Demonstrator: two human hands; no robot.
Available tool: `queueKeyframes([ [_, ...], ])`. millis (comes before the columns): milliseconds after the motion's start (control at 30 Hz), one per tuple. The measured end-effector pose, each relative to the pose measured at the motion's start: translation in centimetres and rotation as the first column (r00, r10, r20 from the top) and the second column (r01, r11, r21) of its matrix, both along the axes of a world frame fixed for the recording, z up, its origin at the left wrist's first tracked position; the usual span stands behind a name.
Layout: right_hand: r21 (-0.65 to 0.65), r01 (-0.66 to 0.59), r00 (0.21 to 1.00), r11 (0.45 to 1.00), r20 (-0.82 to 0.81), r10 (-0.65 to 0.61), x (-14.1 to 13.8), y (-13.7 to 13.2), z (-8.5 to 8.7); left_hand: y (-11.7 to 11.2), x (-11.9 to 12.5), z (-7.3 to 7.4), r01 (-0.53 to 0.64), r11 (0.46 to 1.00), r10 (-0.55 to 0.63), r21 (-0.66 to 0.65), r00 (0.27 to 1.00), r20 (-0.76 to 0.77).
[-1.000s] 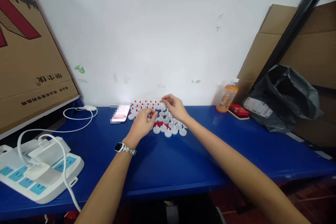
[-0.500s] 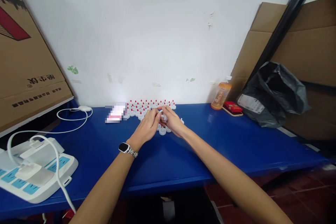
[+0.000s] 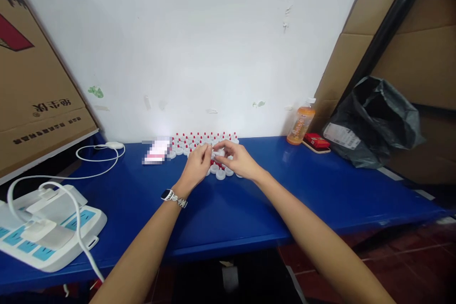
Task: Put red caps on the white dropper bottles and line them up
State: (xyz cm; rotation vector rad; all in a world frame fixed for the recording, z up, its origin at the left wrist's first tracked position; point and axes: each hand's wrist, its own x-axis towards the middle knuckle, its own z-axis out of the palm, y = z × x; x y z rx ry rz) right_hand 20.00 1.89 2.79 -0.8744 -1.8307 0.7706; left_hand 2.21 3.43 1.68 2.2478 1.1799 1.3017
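Observation:
My left hand (image 3: 196, 165) and my right hand (image 3: 238, 160) meet fingertip to fingertip over a cluster of small white caps (image 3: 221, 173) on the blue table (image 3: 221, 209). Between the fingers sits one small white cap (image 3: 218, 153), pinched by my right hand while the left fingers press at it. What the left fingertips hold is too small to name. Behind the hands, by the wall, stand rows of white caps with red tips (image 3: 203, 138). A watch sits on my left wrist.
A phone (image 3: 156, 150) lies left of the caps. A white power strip (image 3: 42, 228) with cables fills the near left corner. An orange bottle (image 3: 300, 126), a red pack (image 3: 316, 142), a black bag (image 3: 374, 121) and cardboard (image 3: 35, 71) line the sides.
My right hand came back from the far rows to the middle and met my left hand. Both now pinch at one cap, lifted slightly above the cluster.

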Motion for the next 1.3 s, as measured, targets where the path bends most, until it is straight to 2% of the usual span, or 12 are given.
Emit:
queueKeyframes([
  [67,0.165,0.136,0.984,0.977,0.089,-0.152,0.3,0.1,-0.1,0.2,-0.3,0.2,-0.066,0.997,0.070,-0.046,0.993,0.095],
  [100,0.206,0.195,0.970,0.959,0.103,-0.219,0.4,0.2,-0.2,0.4,-0.5,0.2,-0.098,0.994,0.104,-0.053,0.989,0.109],
  [133,0.215,0.248,0.955,0.945,0.108,-0.275,0.6,0.4,-0.3,0.7,-0.9,0.2,-0.117,0.992,0.120,-0.041,0.990,0.078],
  [200,0.176,0.338,0.927,0.925,0.109,-0.360,1.0,0.8,-0.6,1.2,-1.5,-0.2,-0.111,0.993,0.114,0.029,0.989,-0.096],
  [300,0.146,0.410,0.904,0.900,0.067,-0.423,1.8,1.7,-1.0,1.9,-2.1,-1.0,-0.073,0.995,0.089,0.062,0.950,-0.298],
  [400,0.182,0.527,0.841,0.830,0.030,-0.541,2.9,2.5,-1.2,2.0,-2.1,-1.5,-0.072,0.997,0.077,0.028,0.923,-0.378],
  [467,0.167,0.592,0.790,0.789,0.074,-0.608,3.8,3.1,-1.4,1.8,-1.9,-1.5,-0.071,0.997,0.072,0.018,0.924,-0.376],
  [633,0.070,0.586,0.789,0.807,0.175,-0.588,5.6,4.6,-2.2,1.1,-1.1,-1.1,-0.069,0.997,0.081,0.045,0.926,-0.369],
  [767,0.053,0.656,0.719,0.753,0.260,-0.644,6.1,5.7,-3.1,0.8,-0.4,-1.2,-0.054,0.995,0.080,0.079,0.922,-0.379],
  [867,0.027,0.666,0.693,0.745,0.347,-0.632,6.0,6.5,-3.7,0.7,0.0,-1.3,-0.033,0.996,0.065,0.088,0.919,-0.389],
  [1000,-0.025,0.620,0.722,0.784,0.409,-0.558,5.4,7.3,-4.1,0.6,0.1,-1.3,-0.021,0.996,0.051,0.081,0.925,-0.376],
  [1300,-0.133,0.538,0.811,0.833,0.351,-0.468,4.6,7.5,-4.1,1.0,-0.4,-1.2,-0.065,0.994,0.094,0.089,0.922,-0.375],
])
